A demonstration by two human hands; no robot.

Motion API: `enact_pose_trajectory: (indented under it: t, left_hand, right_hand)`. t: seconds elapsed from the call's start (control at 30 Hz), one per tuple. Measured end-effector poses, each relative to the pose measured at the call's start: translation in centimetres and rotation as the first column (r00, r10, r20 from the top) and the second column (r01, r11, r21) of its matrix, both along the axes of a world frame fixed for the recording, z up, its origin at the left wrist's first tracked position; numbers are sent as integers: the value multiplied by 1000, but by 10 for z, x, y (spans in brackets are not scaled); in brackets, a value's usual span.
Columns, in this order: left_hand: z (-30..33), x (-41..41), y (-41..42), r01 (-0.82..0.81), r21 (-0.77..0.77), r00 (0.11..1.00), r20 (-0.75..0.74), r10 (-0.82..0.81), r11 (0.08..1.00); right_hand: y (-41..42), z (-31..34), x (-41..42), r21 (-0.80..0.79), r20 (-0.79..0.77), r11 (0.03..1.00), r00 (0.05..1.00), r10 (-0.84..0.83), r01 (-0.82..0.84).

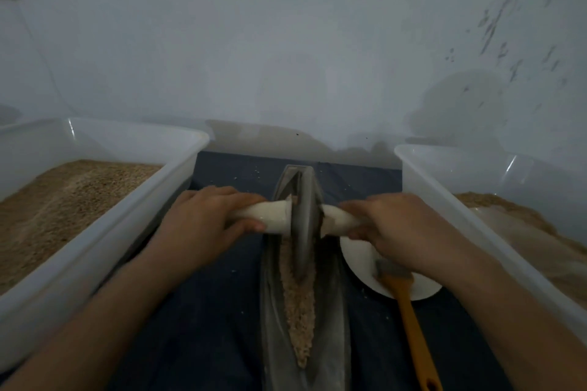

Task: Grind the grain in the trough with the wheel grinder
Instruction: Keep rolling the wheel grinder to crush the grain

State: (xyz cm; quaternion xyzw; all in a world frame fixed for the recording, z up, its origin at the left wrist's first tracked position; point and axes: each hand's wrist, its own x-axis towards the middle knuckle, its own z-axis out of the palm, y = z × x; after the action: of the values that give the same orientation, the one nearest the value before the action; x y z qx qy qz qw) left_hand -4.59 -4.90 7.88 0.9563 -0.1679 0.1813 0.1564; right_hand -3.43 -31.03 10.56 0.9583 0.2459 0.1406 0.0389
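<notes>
The grain (298,305) is held in the narrow metal trough (273,311) on a dark cloth (203,320), and the wheel grinder (303,222) is stood upright in it. Its white handles are gripped with curled fingers by the left hand (206,219) and the right hand (394,225). Grain is also heaped in the left bin (133,216) and the right bin (444,194). A brush (409,327) is rested on a white plate (362,263).

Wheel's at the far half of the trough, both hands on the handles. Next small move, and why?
Probably roll the wheel back toward the person. Left hand and right hand grip the white handles, and the coarse grain lies in the near part of the trough, in front of the wheel.
</notes>
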Motion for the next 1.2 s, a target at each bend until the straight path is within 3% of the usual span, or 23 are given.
enact_pose_trajectory:
  t: [0.1,0.2,0.3,0.47,0.57,0.7,0.8,0.9,0.97,1.07,1.2]
  left_hand:
    - [-12,7,-8,-70,-12,983,170,71,997]
    - [-12,10,-3,-45,-67,994,100,52,997]
    - [-3,4,6,56,-83,998,-20,-58,995]
    - [25,-18,15,259,-153,913,-283,-294,954]
    - [33,-25,16,338,-181,867,-323,-380,924]
    - [26,-18,11,242,-126,924,-273,-268,962]
    - [13,-5,3,101,-4,989,-110,-101,995]
    - [-3,5,-5,-23,-1,995,99,23,1000]
    - [-11,8,-7,-52,-20,985,162,55,998]
    - [-11,8,-4,-42,-26,990,136,45,999]
    - [5,2,8,86,-94,986,-136,-98,992]
  right_hand:
    - [3,-20,13,57,170,996,982,-80,72]
    - [4,-19,14,52,149,998,987,-54,47]
    - [2,-1,2,-34,25,999,1000,5,-4]
    - [-10,30,-31,-40,-363,996,929,64,-84]
    - [-15,38,-41,-66,-424,994,904,56,-92]
    - [-8,27,-33,-56,-344,997,939,22,-44]
    - [-5,13,-10,-35,-236,999,972,-15,7]
    - [-2,-7,11,15,18,999,999,-51,50]
    - [1,-20,15,47,157,995,983,-91,85]
    - [4,-26,14,35,185,997,980,-79,74]
    - [1,1,1,-29,-24,999,1000,19,-20]
